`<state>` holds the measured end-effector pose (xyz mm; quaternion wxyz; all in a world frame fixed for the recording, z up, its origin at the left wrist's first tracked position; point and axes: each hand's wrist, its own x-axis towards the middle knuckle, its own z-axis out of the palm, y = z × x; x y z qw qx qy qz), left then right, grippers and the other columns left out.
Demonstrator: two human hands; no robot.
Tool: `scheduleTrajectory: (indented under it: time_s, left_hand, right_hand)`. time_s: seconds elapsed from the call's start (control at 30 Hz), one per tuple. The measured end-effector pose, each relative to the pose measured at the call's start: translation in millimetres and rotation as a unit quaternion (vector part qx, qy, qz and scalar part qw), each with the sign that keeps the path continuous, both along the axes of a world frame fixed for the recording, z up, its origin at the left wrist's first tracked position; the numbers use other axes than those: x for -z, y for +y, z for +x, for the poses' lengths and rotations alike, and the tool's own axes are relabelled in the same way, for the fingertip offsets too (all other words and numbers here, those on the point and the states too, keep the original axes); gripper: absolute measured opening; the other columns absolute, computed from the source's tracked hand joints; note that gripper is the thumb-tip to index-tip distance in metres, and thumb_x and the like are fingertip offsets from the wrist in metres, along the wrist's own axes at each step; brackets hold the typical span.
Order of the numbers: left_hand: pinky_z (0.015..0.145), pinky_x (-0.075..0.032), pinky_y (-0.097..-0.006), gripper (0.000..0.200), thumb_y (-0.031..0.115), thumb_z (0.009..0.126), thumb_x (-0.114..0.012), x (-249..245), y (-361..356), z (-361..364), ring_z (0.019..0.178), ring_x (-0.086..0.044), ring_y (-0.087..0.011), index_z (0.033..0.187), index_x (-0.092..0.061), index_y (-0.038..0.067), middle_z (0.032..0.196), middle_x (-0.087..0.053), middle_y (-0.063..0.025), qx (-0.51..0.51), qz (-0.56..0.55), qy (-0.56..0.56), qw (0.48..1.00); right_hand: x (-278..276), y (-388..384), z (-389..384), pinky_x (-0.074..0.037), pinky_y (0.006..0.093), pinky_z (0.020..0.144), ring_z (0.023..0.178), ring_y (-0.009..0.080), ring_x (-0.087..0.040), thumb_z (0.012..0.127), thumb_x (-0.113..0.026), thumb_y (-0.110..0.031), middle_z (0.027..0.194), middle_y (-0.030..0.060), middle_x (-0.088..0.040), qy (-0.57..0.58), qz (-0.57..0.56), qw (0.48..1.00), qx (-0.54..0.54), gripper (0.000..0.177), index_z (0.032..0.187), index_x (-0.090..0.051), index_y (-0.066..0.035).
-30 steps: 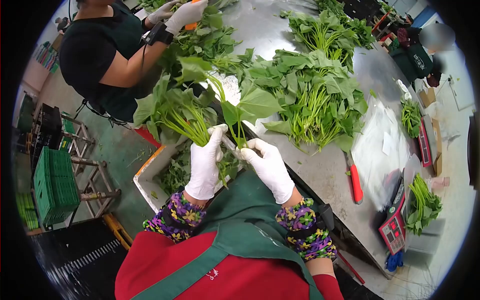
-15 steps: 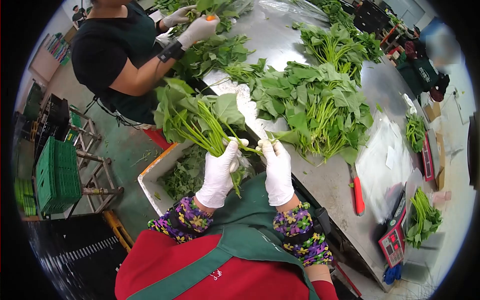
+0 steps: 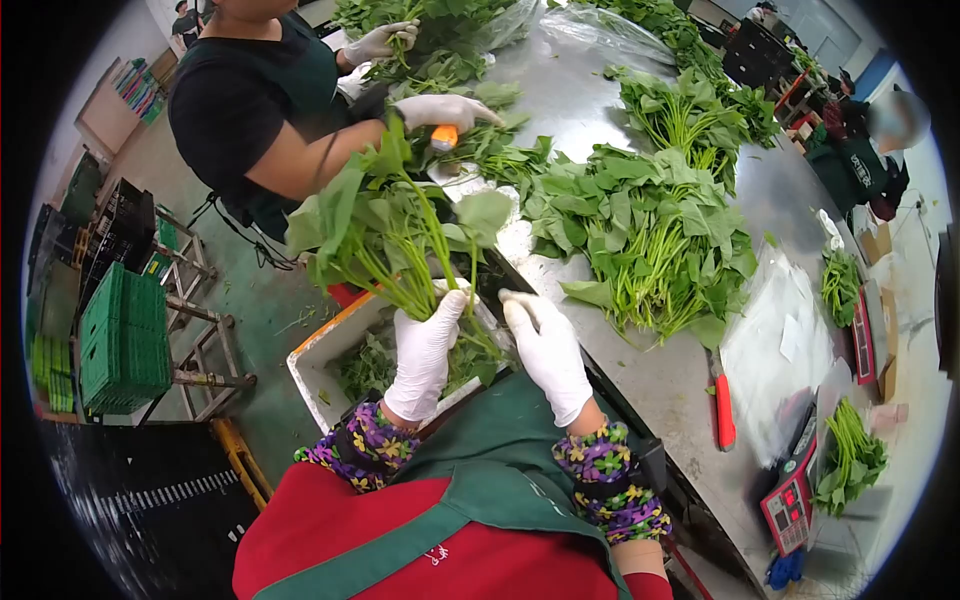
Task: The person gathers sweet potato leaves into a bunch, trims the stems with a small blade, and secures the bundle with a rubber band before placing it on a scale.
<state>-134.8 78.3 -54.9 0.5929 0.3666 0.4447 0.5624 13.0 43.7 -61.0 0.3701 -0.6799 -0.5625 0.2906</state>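
Observation:
My left hand [image 3: 428,355], in a white glove, is closed round the stems of a bunch of leafy greens [image 3: 375,235]. The leaves fan up and to the left, and a few stems hang below the fist. To the right of the bunch, my gloved right hand [image 3: 545,350] is held apart from it with loosely bent fingers and nothing visible in them. Beneath the left hand is a white foam box [image 3: 315,385] with loose greens inside. On the metal table [image 3: 640,375], a big pile of leafy greens [image 3: 650,240] lies just beyond my right hand.
A co-worker [image 3: 255,110] stands at the far left, one gloved hand by an orange-handled tool [image 3: 444,138]. On the table are a red-handled knife [image 3: 724,410], clear plastic bags [image 3: 775,350] and a red scale [image 3: 788,510]. Green crates [image 3: 125,340] are stacked at left.
My right hand has come away from the stems it was pinching. The bunch in my left hand is more upright. The co-worker's near hand has moved down toward the table.

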Motion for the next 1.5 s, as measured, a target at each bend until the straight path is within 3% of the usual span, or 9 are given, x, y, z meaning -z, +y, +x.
scheduleTrajectory:
  time_s: [0.1, 0.43, 0.67, 0.73, 0.83, 1.03, 1.13, 1.23, 1.5]
  left_hand:
    - [0.067, -0.046, -0.0225, 0.016, 0.01, 0.085, -0.068, 8.3, -7.0, 11.9, 0.073, -0.057, -0.0091, 0.098, -0.064, 0.001, 0.086, -0.064, -0.0019, 0.032, -0.049, -0.008, 0.998]
    - [0.044, -0.027, -0.0203, 0.022, 0.027, 0.089, -0.065, 26.7, 9.3, 14.5, 0.046, -0.034, -0.0021, 0.098, -0.06, 0.008, 0.084, -0.064, -0.0012, 0.039, -0.138, -0.162, 0.976]
    - [0.043, -0.027, -0.0203, 0.024, 0.028, 0.09, -0.064, 37.7, 30.6, -6.7, 0.045, -0.034, -0.0027, 0.1, -0.061, 0.007, 0.083, -0.063, -0.0004, -0.014, -0.114, -0.14, 0.983]
    - [0.042, -0.027, -0.0203, 0.023, 0.027, 0.09, -0.065, 26.3, 23.4, -1.9, 0.045, -0.035, -0.0026, 0.1, -0.062, 0.006, 0.083, -0.064, -0.0013, 0.01, -0.105, -0.136, 0.985]
    - [0.042, -0.026, -0.0188, 0.021, 0.023, 0.089, -0.066, 18.1, 15.7, 4.4, 0.046, -0.037, -0.0019, 0.1, -0.063, 0.006, 0.081, -0.064, -0.0018, 0.011, -0.089, -0.124, 0.988]
    - [0.044, -0.028, -0.018, 0.027, 0.024, 0.09, -0.065, 13.8, 3.0, 20.4, 0.049, -0.038, -0.0013, 0.106, -0.063, 0.004, 0.084, -0.066, -0.0037, 0.077, -0.086, -0.129, 0.985]
    - [0.044, -0.029, -0.0187, 0.032, 0.029, 0.093, -0.06, 8.7, 2.2, 21.0, 0.047, -0.038, -0.0027, 0.11, -0.061, 0.003, 0.085, -0.067, -0.0065, 0.069, -0.085, -0.142, 0.984]
    - [0.046, -0.031, -0.0206, 0.037, 0.034, 0.096, -0.053, 16.6, 4.9, 17.9, 0.046, -0.037, -0.0039, 0.115, -0.058, 0.003, 0.086, -0.067, -0.008, 0.082, -0.052, -0.157, 0.983]
    - [0.058, -0.045, -0.0224, 0.048, 0.042, 0.094, -0.052, 18.9, 5.0, 18.5, 0.065, -0.054, -0.009, 0.123, -0.051, 0.003, 0.1, -0.065, -0.0109, 0.096, -0.055, -0.187, 0.976]
  right_hand:
    - [-16.5, 9.5, -10.2, -0.047, 0.0253, 0.079, 0.089, 0.011, -0.059, 0.093, -0.057, -0.013, 0.097, 0.0056, -0.065, 0.377, 0.044, 0.924, -0.044, 0.022, 0.108, -0.061, 0.002]
    - [8.2, -2.7, -18.2, -0.045, 0.0234, 0.081, 0.086, 0.0097, -0.056, 0.095, -0.052, -0.008, 0.09, 0.0044, -0.063, 0.406, 0.093, 0.909, 0.02, 0.01, 0.095, -0.058, 0.001]
    - [6.4, -7.6, 16.0, -0.048, 0.0285, 0.073, 0.076, 0.0144, -0.059, 0.092, -0.056, -0.015, 0.089, 0.0065, -0.064, 0.2, 0.095, 0.975, 0.0, 0.018, 0.103, -0.06, -0.001]
    - [17.8, -4.2, 19.2, -0.049, 0.0359, 0.073, 0.078, 0.0251, -0.062, 0.087, -0.061, -0.023, 0.092, 0.0117, -0.064, -0.203, 0.117, 0.972, -0.026, 0.029, 0.109, -0.06, -0.004]
    - [5.7, -8.5, 12.1, -0.048, 0.0412, 0.071, 0.08, 0.032, -0.061, 0.084, -0.062, -0.029, 0.093, 0.0146, -0.063, -0.25, 0.149, 0.956, 0.025, 0.033, 0.109, -0.061, -0.007]
    - [6.5, -20.7, -9.0, -0.046, 0.0345, 0.057, 0.06, 0.0219, -0.058, 0.085, -0.064, -0.025, 0.067, 0.0056, -0.059, -0.108, 0.112, 0.987, -0.036, 0.018, 0.094, -0.063, -0.009]
    - [4.7, -24.6, -8.4, -0.042, 0.0249, 0.056, 0.057, 0.01, -0.049, 0.094, -0.053, -0.015, 0.063, 0.0028, -0.056, 0.2, 0.002, 0.98, 0.005, 0.015, 0.091, -0.063, -0.004]
    - [-0.7, -28.6, 2.1, -0.041, 0.0233, 0.057, 0.059, 0.0077, -0.049, 0.096, -0.05, -0.016, 0.064, 0.0012, -0.055, 0.283, -0.021, 0.959, 0.01, 0.02, 0.091, -0.062, -0.002]
    - [-9.2, -44.2, 2.8, -0.038, 0.0224, 0.053, 0.055, 0.0066, -0.046, 0.098, -0.046, -0.02, 0.06, 0.0002, -0.052, 0.297, -0.022, 0.955, -0.012, 0.028, 0.085, -0.061, 0.0]
